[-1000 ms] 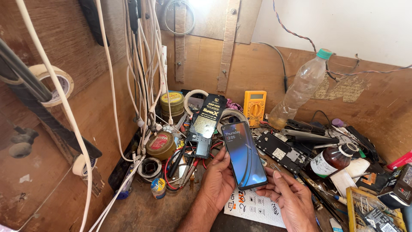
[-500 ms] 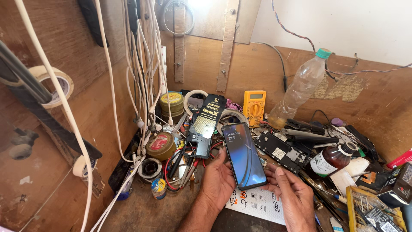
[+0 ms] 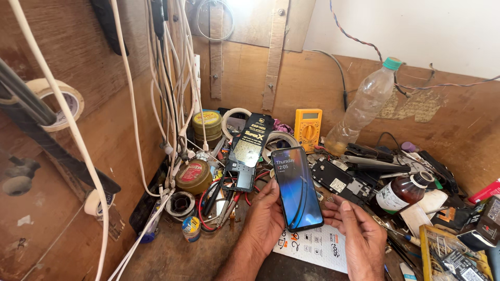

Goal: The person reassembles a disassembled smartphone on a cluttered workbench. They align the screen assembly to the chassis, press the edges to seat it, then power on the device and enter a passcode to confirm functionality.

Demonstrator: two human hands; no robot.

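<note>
A dark smartphone (image 3: 297,188) with a lit blue screen stands tilted over the cluttered wooden bench. My left hand (image 3: 264,218) grips its left edge and back. My right hand (image 3: 358,231) hovers just to the right of the phone with fingers spread, the thumb close to its lower right edge. Beneath the hands lies a white printed sheet (image 3: 319,246).
A black phone package (image 3: 248,151) leans behind the phone. A yellow multimeter (image 3: 308,129), a clear plastic bottle (image 3: 363,106), a brown glass bottle (image 3: 402,192), round tins (image 3: 193,177), tape rolls and loose parts crowd the bench. White cables (image 3: 173,93) hang at the left.
The phone has stayed in my left hand and shifted very slightly. My right hand has drawn a little away from the phone's right edge.
</note>
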